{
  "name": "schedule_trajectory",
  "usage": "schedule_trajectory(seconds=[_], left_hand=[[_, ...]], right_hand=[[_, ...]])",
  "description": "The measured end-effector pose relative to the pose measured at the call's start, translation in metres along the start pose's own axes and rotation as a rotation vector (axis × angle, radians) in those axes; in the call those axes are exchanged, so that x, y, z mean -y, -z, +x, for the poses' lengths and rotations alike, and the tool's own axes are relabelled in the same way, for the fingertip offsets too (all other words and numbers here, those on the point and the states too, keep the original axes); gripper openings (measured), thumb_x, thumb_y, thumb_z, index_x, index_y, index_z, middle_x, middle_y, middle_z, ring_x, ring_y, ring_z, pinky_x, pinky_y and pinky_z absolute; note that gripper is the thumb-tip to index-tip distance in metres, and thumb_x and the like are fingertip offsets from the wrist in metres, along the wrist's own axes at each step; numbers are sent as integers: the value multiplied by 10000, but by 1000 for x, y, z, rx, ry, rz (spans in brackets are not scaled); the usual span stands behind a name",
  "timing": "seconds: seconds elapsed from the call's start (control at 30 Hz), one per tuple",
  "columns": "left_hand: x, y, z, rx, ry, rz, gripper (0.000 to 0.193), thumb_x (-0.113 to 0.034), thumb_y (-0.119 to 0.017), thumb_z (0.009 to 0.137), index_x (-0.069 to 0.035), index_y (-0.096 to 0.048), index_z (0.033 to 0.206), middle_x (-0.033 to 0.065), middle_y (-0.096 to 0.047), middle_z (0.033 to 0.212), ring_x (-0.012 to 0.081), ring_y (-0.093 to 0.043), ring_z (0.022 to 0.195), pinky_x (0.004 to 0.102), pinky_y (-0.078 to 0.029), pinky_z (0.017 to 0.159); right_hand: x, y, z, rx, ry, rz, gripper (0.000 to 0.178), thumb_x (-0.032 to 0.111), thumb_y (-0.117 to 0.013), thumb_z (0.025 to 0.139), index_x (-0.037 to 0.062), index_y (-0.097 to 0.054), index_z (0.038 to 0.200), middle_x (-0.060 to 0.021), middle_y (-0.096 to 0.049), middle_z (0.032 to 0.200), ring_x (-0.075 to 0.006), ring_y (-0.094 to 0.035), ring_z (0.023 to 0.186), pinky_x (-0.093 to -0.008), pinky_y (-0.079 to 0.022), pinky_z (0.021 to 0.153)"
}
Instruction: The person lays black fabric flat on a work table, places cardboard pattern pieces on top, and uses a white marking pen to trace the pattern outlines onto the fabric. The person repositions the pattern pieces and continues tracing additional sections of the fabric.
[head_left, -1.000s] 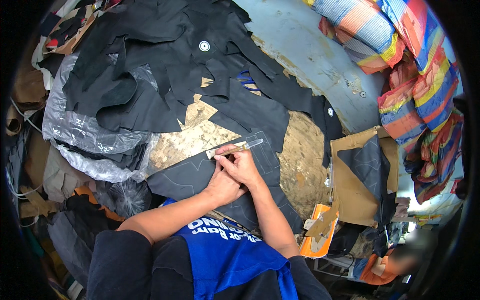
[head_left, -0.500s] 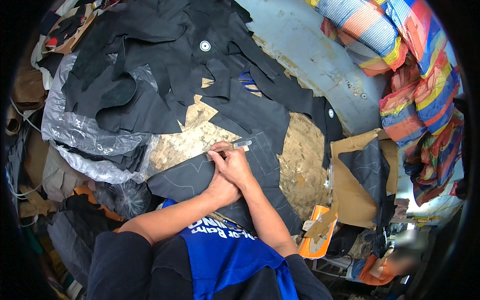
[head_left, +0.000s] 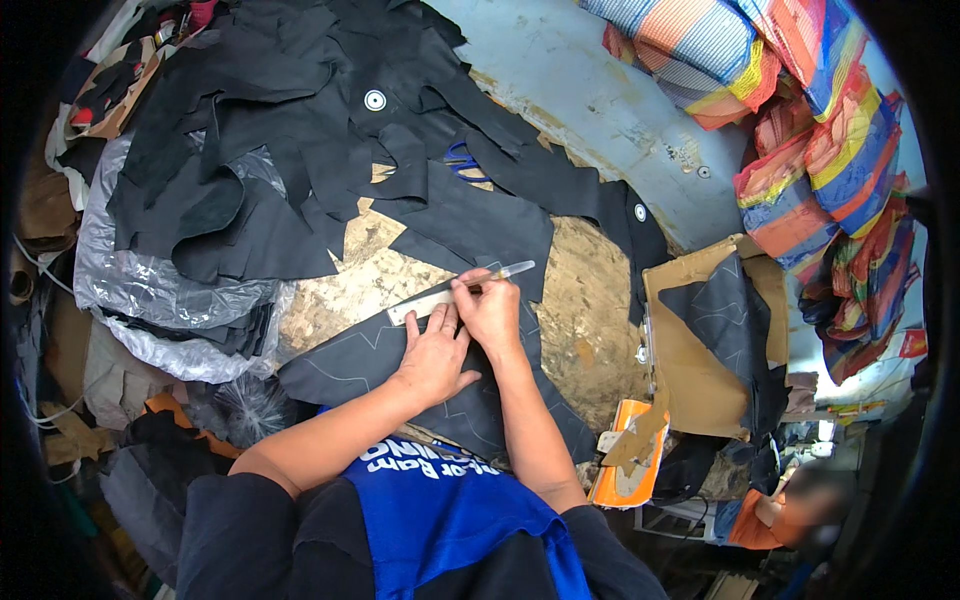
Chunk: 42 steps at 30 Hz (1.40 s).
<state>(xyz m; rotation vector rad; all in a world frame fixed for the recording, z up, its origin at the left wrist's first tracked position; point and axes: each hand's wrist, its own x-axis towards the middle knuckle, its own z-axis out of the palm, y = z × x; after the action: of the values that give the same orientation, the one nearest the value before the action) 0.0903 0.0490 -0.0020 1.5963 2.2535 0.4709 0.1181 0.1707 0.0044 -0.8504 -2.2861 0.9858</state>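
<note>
My left hand [head_left: 434, 358] lies with fingers spread and stretched out on a pale rectangular template [head_left: 407, 309], pressing it onto a black leather piece [head_left: 335, 360]. Pale outlines are drawn on that leather. In my right hand [head_left: 490, 310] is a clear-barrelled pen [head_left: 518, 269], its rear end pointing up to the right. The right hand is closed round the pen, just right of the left fingers and over the template's right part. The pen's tip is hidden by my fingers.
Black leather pieces [head_left: 270, 60] heap across the worn board [head_left: 590, 300]. Blue-handled scissors [head_left: 458, 158] lie among them. Clear plastic [head_left: 130, 270] wraps a stack at left. A cardboard box [head_left: 700, 370] and an orange box [head_left: 655, 465] stand at right. Another person [head_left: 760, 520] sits at lower right.
My left hand has come out from beneath the right wrist and now lies flat on the pale template, which shows now. The right hand with the pen has shifted slightly right. The view has shifted.
</note>
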Motion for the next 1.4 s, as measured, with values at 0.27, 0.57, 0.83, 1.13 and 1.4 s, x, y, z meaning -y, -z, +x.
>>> schedule_trajectory(seconds=[0.27, 0.57, 0.83, 1.13, 1.4], left_hand=[[2, 33, 12, 169, 7, -23, 692, -411, -740, 704, 17, -500, 1191, 194, -381, 1367, 327, -331, 1288, 610, -324, 971], [30, 42, 43, 309, -46, -131, 474, -327, -640, 807, -2, -567, 1144, 190, -598, 1140, 322, -532, 1122, 442, -448, 925], [55, 57, 68, 438, 62, -468, 520, -453, -400, 923, -39, -530, 1210, 198, -606, 1130, 309, -587, 1037, 427, -490, 811], [74, 68, 93, 785, 413, -761, 689, -592, -229, 944, -127, -230, 1452, -5, -487, 1358, 116, -434, 1229, 419, -451, 791], [77, 69, 97, 788, 454, -812, 688, -595, -248, 940, -129, -246, 1446, -4, -466, 1377, 143, -420, 1247, 458, -460, 802]], right_hand=[[-23, -4, 1, -152, -6, 46, 103, 41, -653, 776, -58, -624, 784, -136, -658, 683, -155, -647, 618, -271, -501, 579], [-33, -5, -8, -237, 120, -71, 118, 42, -659, 795, -67, -616, 784, -113, -639, 668, -151, -641, 593, -279, -509, 560], [-43, 4, -23, -177, -82, 179, 107, 42, -628, 834, -56, -587, 836, -69, -616, 649, -107, -619, 581, -235, -486, 530], [-17, 2, -24, -259, 47, -42, 95, 35, -630, 783, -58, -611, 768, -156, -610, 637, -229, -617, 543, -315, -478, 540], [5, -26, -43, -152, 247, -174, 73, 55, -601, 770, 7, -570, 815, -199, -604, 754, -372, -603, 716, -445, -488, 647]])
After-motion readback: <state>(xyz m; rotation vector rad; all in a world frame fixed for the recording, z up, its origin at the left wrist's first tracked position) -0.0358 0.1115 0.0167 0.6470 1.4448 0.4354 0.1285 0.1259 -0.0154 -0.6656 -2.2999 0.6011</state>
